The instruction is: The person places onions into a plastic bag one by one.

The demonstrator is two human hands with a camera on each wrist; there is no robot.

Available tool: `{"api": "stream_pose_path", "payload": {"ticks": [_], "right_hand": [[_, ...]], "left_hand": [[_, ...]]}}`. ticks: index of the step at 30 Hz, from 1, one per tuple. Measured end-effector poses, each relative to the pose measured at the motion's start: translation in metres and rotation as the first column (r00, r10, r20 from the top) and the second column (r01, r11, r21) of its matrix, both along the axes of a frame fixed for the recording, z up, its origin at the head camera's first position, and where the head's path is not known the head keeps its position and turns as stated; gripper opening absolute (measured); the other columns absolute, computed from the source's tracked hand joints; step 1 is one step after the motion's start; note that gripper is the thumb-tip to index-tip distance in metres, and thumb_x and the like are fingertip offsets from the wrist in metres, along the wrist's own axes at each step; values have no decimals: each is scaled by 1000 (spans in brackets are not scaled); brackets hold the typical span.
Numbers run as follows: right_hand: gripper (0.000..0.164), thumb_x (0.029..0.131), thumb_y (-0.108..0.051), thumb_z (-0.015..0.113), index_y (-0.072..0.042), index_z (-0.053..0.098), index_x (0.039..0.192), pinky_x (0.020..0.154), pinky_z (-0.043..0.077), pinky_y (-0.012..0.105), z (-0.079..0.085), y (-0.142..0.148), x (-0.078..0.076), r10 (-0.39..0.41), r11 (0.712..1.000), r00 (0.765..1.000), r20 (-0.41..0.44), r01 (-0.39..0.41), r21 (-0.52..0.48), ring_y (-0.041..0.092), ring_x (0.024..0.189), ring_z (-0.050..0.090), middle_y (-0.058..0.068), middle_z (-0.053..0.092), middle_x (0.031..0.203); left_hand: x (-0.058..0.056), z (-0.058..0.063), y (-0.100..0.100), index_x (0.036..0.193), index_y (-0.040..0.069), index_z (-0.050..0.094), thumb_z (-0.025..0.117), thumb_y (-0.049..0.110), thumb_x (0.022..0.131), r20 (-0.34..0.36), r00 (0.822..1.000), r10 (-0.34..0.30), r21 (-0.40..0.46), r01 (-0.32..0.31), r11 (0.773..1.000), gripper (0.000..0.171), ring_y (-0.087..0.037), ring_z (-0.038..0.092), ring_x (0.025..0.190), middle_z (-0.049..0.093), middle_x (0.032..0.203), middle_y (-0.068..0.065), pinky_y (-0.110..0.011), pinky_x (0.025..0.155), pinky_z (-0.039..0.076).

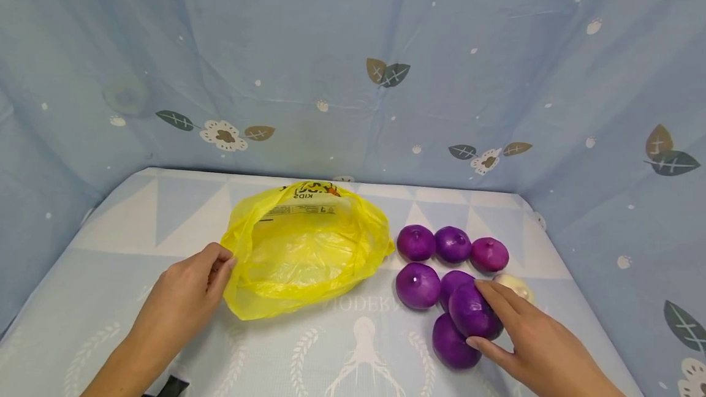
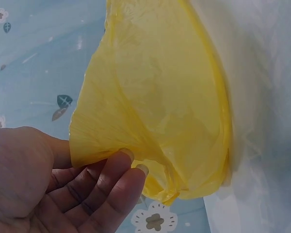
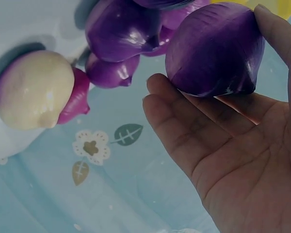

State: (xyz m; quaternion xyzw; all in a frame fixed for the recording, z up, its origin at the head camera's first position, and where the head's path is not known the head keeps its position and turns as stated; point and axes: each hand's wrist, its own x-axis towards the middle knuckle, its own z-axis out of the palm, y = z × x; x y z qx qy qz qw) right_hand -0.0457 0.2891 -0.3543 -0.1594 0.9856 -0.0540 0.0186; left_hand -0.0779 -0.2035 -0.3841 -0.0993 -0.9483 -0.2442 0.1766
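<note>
My left hand pinches the left edge of a yellow plastic bag, whose mouth gapes towards me. In the left wrist view the bag's thin film runs between thumb and fingers. On the right, my right hand grips a purple onion between thumb and fingers, above other onions. The right wrist view shows this glossy onion with its pointed end by the fingers. Below it lies another purple onion, and one behind is partly hidden.
Several more purple onions, among them a left one and a reddish one, lie right of the bag. A pale onion sits partly behind my right hand. A black object lies at the front edge. Blue patterned cloth hangs behind the table.
</note>
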Motion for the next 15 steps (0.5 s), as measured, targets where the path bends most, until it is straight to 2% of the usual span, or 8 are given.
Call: {"api": "stream_pose_path", "payload": {"ticks": [3,11,15], "right_hand": [[89,85,-68,76,-10,56,149,82,60,53,1,-3,-2,20,1000,1000,-15,-20,-3,37,121,65,12,60,145],[90,85,-72,72,-14,55,151,82,60,52,4,-13,-7,56,998,998,11,-56,-8,34,120,66,9,59,147],[86,86,-65,78,-14,55,151,84,60,48,7,-18,-8,110,994,993,-35,-111,-24,29,119,68,5,60,146]], "left_hand": [[0,1,2,99,8,64,74,5,97,6,1000,-1,7,0,1000,10,-9,49,63,58,78,7,-27,56,46],[1,0,5,99,8,64,75,5,96,3,1000,-10,19,10,1000,13,-8,50,64,59,79,7,-26,56,48],[1,-1,6,99,8,64,76,4,95,-12,1000,-10,17,10,1000,13,-8,51,65,59,80,7,-26,56,48]]}}
